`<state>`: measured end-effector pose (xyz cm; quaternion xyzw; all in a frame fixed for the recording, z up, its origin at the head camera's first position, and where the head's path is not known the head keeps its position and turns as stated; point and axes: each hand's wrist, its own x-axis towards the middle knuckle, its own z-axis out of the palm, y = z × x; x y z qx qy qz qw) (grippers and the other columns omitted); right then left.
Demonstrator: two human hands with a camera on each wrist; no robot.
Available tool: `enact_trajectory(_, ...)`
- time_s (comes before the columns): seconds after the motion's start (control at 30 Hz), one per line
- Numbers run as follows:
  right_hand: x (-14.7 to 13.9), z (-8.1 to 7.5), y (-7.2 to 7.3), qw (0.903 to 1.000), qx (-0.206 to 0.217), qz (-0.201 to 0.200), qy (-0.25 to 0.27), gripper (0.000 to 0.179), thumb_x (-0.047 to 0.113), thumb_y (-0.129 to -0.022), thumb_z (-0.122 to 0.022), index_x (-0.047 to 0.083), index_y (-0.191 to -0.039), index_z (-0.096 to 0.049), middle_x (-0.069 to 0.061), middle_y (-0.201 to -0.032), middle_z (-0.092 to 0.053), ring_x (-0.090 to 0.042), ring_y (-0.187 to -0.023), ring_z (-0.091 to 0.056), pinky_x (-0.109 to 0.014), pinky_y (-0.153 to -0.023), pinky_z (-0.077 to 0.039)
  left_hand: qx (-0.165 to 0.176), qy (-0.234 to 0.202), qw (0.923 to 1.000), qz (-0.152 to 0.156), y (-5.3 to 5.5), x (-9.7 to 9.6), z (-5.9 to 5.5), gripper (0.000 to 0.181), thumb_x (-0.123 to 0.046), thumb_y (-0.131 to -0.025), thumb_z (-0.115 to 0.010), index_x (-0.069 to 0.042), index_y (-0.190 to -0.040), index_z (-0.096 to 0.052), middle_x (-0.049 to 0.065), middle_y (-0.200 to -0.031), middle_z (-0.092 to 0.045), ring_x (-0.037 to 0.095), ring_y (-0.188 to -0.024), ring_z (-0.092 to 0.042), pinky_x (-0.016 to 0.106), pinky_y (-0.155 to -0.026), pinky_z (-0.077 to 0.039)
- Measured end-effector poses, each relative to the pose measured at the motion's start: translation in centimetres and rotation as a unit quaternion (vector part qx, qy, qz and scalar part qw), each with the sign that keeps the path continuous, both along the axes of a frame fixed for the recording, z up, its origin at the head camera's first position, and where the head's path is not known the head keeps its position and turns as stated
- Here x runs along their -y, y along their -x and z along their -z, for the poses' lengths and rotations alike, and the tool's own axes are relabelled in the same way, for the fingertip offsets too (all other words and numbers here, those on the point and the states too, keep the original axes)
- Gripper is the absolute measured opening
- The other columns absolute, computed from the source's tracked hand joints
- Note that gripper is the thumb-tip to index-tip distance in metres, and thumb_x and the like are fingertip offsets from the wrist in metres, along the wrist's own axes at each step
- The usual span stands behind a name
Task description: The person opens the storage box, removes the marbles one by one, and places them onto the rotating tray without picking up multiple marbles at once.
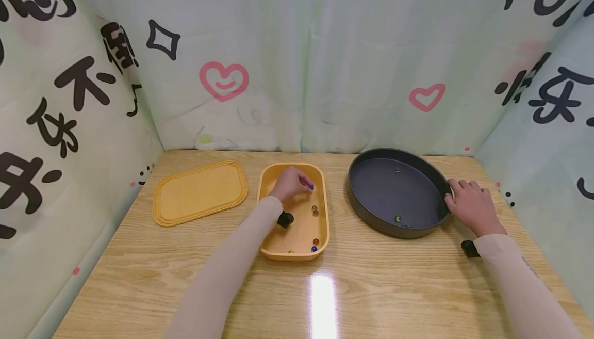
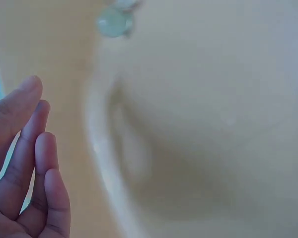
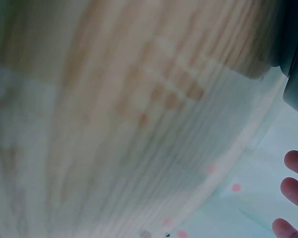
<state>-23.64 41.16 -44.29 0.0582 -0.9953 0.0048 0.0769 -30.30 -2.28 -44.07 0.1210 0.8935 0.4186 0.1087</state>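
My left hand reaches into the yellow rectangular container and pinches a blue marble between thumb and fingertips. In the left wrist view the thumb and fingers come together, and the marble is hidden there. Several other marbles lie in the container, including a red one and a blue one near its front right corner. At the right, my right hand holds the rim of a round dark pan. Inside the pan are a clear marble and a green marble.
A flat yellow lid lies on the wooden table to the left of the container. Printed curtains enclose the back and both sides. Each wrist bears a small black camera.
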Motion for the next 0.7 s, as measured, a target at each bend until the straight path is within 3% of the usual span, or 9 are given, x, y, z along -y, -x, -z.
enact_trajectory(0.33, -0.1, -0.1, -0.1, 1.0000, -0.004, 0.001, 0.006, 0.037, 0.019, -0.094, -0.044, -0.006, -0.122, -0.047, -0.032, -0.115, -0.053, -0.050, -0.103, -0.046, -0.063, -0.078, -0.036, -0.021, -0.043, 0.9986, 0.023, -0.2, -0.7, -3.7, 0.016, -0.014, -0.080, -0.074, -0.010, -0.096, -0.076, 0.005, -0.096, -0.074, 0.017, -0.088, -0.068, 0.025, -0.078, -0.054)
enact_trajectory(0.5, 0.1, -0.3, -0.2, 1.0000, -0.002, 0.001, 0.007, 0.038, 0.019, -0.093, -0.044, -0.006, -0.122, -0.047, -0.032, -0.114, -0.054, -0.050, -0.103, -0.046, -0.064, -0.078, -0.036, -0.011, -0.065, 0.9971, 0.038, -0.2, -2.4, -5.6, 0.020, -0.015, -0.080, -0.073, -0.010, -0.099, -0.075, 0.004, -0.097, -0.074, 0.015, -0.090, -0.067, 0.023, -0.078, -0.054)
enact_trajectory(0.7, 0.2, -0.3, -0.2, 1.0000, 0.003, 0.002, 0.008, 0.038, 0.019, -0.094, -0.043, -0.006, -0.123, -0.046, -0.032, -0.115, -0.053, -0.050, -0.104, -0.045, -0.064, -0.079, -0.036, -0.021, -0.080, 0.9950, 0.055, 0.4, -5.2, -6.4, 0.019, -0.017, -0.079, -0.075, -0.012, -0.097, -0.076, 0.003, -0.096, -0.074, 0.013, -0.089, -0.068, 0.018, -0.074, -0.052)
